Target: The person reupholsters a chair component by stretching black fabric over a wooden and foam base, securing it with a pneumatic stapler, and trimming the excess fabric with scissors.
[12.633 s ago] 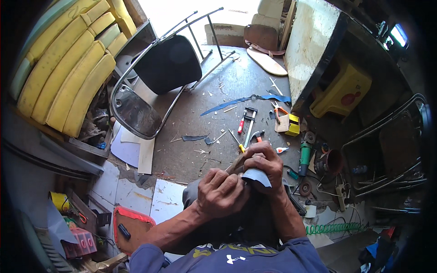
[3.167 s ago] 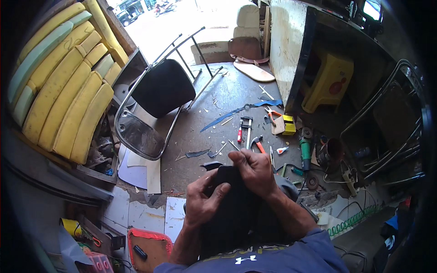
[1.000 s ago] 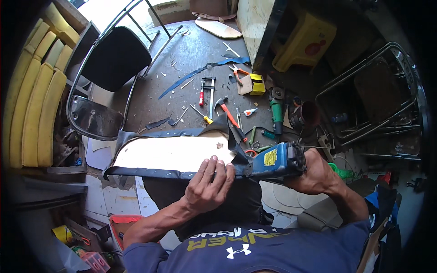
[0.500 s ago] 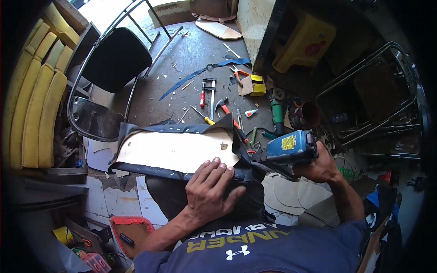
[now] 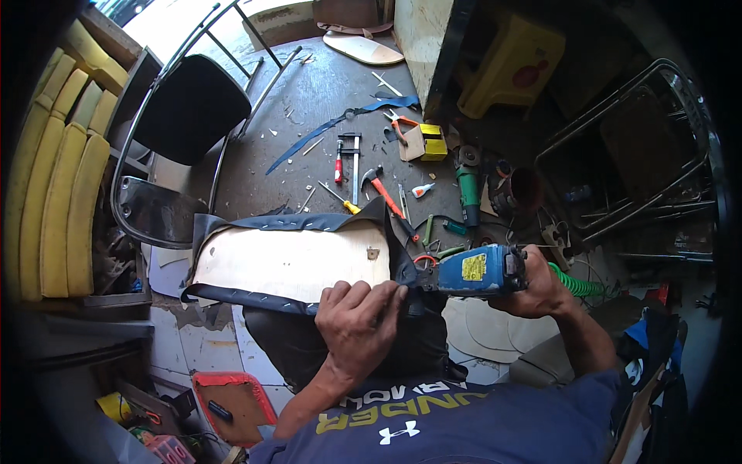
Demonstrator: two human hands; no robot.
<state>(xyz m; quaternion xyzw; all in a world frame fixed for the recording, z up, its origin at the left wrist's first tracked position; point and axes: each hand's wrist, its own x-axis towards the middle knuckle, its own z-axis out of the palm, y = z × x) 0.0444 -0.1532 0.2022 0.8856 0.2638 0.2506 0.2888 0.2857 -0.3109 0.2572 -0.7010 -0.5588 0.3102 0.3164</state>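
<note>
A pale wooden board (image 5: 294,263) lies across my lap, wrapped at its edges by a black cover (image 5: 286,223) with staples along the far and near folds. My left hand (image 5: 357,321) is closed at the near right part, its fingers curled over the folded cover edge and pinching it. In my right hand (image 5: 539,290) is a blue staple gun (image 5: 485,271), its nose pointing left at the cover's near right corner. Whether the nose touches the cover I cannot tell. A green coiled hose (image 5: 576,286) runs behind my right hand.
Beyond the board lie a hammer (image 5: 384,193), a clamp (image 5: 355,166), a yellow screwdriver (image 5: 345,203), pliers (image 5: 398,124) and a green angle grinder (image 5: 468,189). A metal-framed chair (image 5: 197,108) stands left, folded chairs (image 5: 641,155) right. Yellow pads (image 5: 58,185) are stacked far left.
My left hand went from lying flat on the board to curling around the cover's near edge. The staple gun moved left, its nose now at the corner. The board shifted slightly left.
</note>
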